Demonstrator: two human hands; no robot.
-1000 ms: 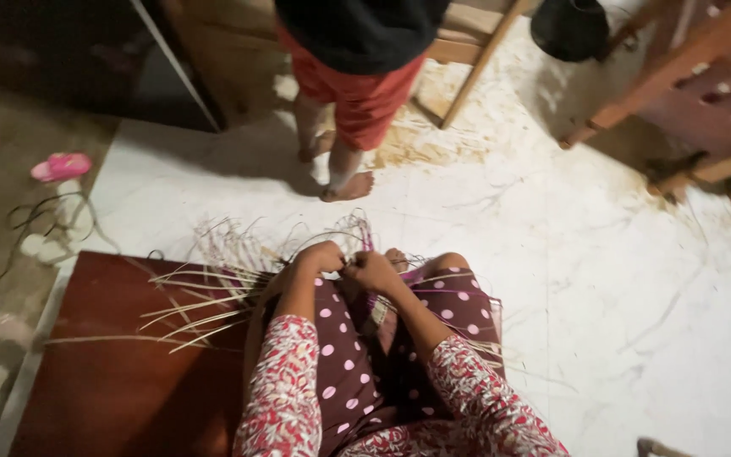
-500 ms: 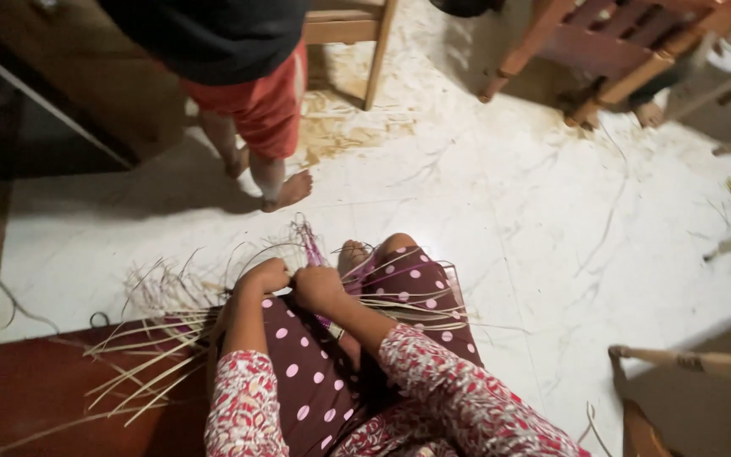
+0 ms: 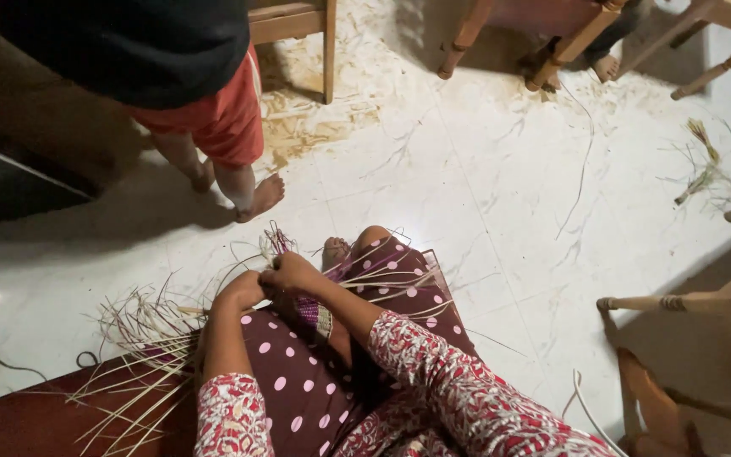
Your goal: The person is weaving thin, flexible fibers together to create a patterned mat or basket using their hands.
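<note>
I sit on the floor with a half-woven piece of pale and purple cane strips resting on my lap, over a maroon dotted skirt. My left hand and my right hand are side by side at its upper edge, both closed on the strips. Long loose strip ends fan out to the left over a dark red board. More ends stick out to the right across my knee.
A person in red shorts stands barefoot close ahead on the white marble floor. Wooden chair legs stand at the top, another wooden chair at the right. Loose cane scraps lie at the far right.
The view has swung right and down, so the standing person and the chairs shift left and upward. Both hands stay closed on the weaving and have moved slightly left.
</note>
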